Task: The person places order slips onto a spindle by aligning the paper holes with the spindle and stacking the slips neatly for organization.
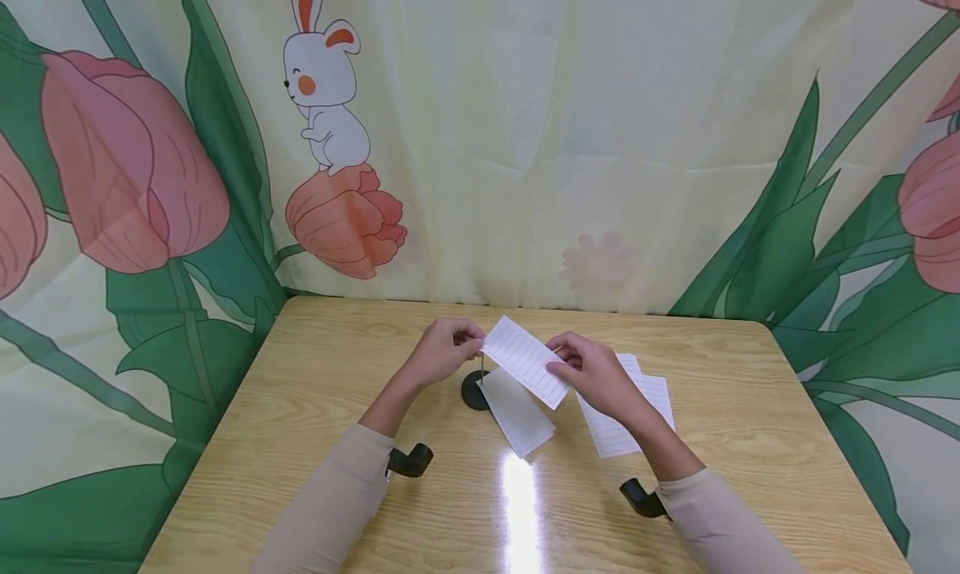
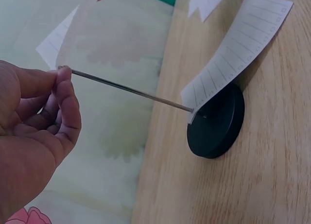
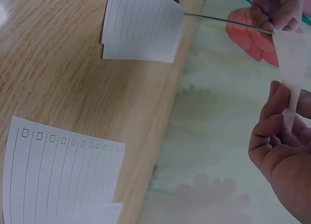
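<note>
Left hand (image 1: 442, 351): pinches the tip of the thin spike (image 2: 131, 90) above its black round base (image 2: 216, 122).
Right hand (image 1: 592, 374): holds the lined slip (image 1: 525, 361) at its near edge, over the table (image 1: 750, 441) centre.
Handling: the slip is likely light, floppy and easily torn; best held by its edges.
Count: one slip held, one impaled slip (image 1: 517, 411), seemingly two loose sheets (image 1: 626, 416) at the right.

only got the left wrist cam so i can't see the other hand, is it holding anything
observer: yes, the right hand pinches a lined paper slip by one end.
operator: where's its other end
observer: at the tip of the metal spike, which the left hand pinches.
operator: more slips waiting
observer: at least two loose slips lie overlapped on the table, partly under the right hand.
</note>
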